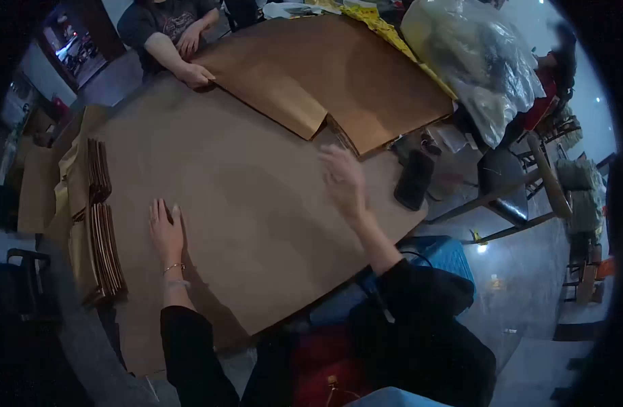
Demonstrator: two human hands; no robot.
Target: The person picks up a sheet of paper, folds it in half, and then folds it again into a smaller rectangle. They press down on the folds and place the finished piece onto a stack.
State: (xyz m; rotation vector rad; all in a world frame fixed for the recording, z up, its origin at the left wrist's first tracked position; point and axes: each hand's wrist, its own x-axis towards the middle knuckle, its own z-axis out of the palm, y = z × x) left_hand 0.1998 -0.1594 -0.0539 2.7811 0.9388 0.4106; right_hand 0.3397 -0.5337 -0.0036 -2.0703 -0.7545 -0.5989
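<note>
My left hand (167,234) lies flat, fingers stretched out, on a wide brown paper-like surface (230,203) that covers the table. My right hand (344,178) is smeared by motion, but its fingers look extended and nothing shows in them. It is over the same surface, just in front of a stack of large brown paper sheets (382,88). The near edge of the top sheet (294,112) sits askew on that stack. Another person's hand (195,76) grips this sheet's left corner.
Folded brown paper stacks (102,251) stand along the left edge. A black phone-like object (414,180) lies at the right edge, near a large clear plastic bag (471,61). A wooden chair (521,186) and a blue container (447,261) stand to the right.
</note>
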